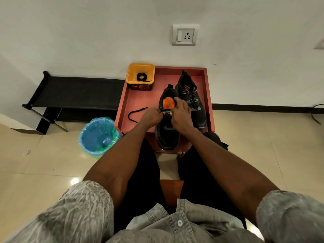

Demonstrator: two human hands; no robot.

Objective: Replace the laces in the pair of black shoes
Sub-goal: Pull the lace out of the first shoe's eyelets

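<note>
White wall [105,32] carries a switch-and-socket plate [185,35]; glossy beige tiled floor [263,146]; black skirting [263,107]; black folding rack [73,95] stands against the wall, a lined bin [97,135] near it

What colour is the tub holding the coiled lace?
Yellow tub, with a brown label on its front; the head view shows it clearly.
</note>
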